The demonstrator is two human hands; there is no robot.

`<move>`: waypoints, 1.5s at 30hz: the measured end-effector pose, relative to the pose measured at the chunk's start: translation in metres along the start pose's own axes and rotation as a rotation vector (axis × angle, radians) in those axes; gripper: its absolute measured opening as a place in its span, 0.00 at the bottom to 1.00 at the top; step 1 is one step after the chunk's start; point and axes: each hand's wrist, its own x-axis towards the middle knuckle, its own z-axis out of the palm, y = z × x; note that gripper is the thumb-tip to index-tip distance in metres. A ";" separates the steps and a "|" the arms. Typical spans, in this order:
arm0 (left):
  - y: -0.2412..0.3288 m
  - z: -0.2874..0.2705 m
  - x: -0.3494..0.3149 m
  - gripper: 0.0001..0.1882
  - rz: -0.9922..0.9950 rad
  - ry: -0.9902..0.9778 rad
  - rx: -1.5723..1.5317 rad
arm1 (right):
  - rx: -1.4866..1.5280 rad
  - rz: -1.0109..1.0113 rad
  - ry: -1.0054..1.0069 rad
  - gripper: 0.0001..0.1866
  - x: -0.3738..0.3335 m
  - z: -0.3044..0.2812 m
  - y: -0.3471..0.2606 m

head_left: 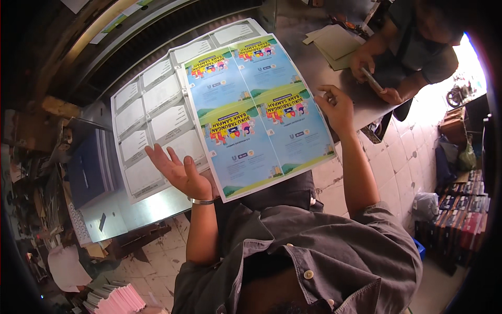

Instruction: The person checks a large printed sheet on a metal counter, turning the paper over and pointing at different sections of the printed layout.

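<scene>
A large sheet (246,112) printed with blue and green panels of colourful cartoon pictures lies tilted in front of me. Beneath it is a grey-and-white printed sheet (157,104) with rows of boxes, spread on the metal table. My left hand (183,175), a band at its wrist, hovers over the lower part of the grey sheet. Its fingers are spread and hold nothing. By the right edge of the colourful sheet is my right hand (337,110), its fingers loosely bent and apart. The thumb is close to the paper's edge; whether it touches is unclear.
Across the table's right side a person (413,57) holds a phone (374,81) near some brown papers (332,44). A dark blue stack (91,167) sits at the left on the metal tabletop (141,212). Bundles of books (460,214) and a plastic bag (426,205) stand right.
</scene>
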 end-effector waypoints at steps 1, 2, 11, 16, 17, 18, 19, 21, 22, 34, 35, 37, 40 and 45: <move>-0.001 -0.001 0.000 0.42 0.010 0.001 0.002 | -0.001 0.018 0.000 0.19 0.000 -0.001 -0.001; -0.002 -0.001 0.001 0.43 0.021 0.003 0.003 | 0.001 0.010 0.004 0.19 0.000 -0.002 0.000; 0.000 0.006 0.002 0.40 -0.085 -0.027 -0.011 | -0.057 -0.063 0.048 0.20 0.002 -0.003 -0.002; 0.001 -0.015 -0.010 0.34 -0.093 -0.017 -0.019 | -0.077 -0.079 0.048 0.19 0.002 0.002 0.012; 0.008 -0.021 -0.016 0.33 -0.104 -0.058 -0.011 | -0.085 -0.093 0.047 0.19 0.005 -0.001 0.011; 0.014 -0.028 -0.018 0.31 -0.062 -0.096 0.053 | -0.085 -0.103 0.041 0.19 0.007 -0.004 0.010; 0.020 -0.037 -0.018 0.31 -0.066 -0.087 0.054 | -0.080 -0.105 0.028 0.19 0.003 -0.003 0.001; 0.028 -0.051 -0.021 0.30 0.163 -0.256 0.460 | -0.114 -0.145 -0.029 0.19 -0.006 -0.003 -0.018; 0.025 -0.054 -0.024 0.29 0.144 -0.227 0.419 | -0.131 -0.202 -0.067 0.19 0.001 0.006 -0.037; 0.015 -0.052 -0.035 0.26 0.195 -0.236 0.317 | -0.576 -0.301 -0.504 0.27 0.031 0.165 -0.147; 0.014 -0.052 -0.036 0.26 0.209 -0.241 0.314 | -0.571 -0.301 -0.490 0.27 0.032 0.168 -0.151; 0.016 -0.054 -0.039 0.24 0.203 -0.237 0.346 | -0.630 -0.174 -0.667 0.30 0.030 0.171 -0.155; 0.016 -0.053 -0.038 0.22 0.233 -0.251 0.359 | -0.537 -0.245 -0.581 0.30 0.024 0.177 -0.142; 0.015 -0.052 -0.036 0.21 0.240 -0.293 0.384 | -0.503 -0.292 -0.516 0.32 0.021 0.181 -0.135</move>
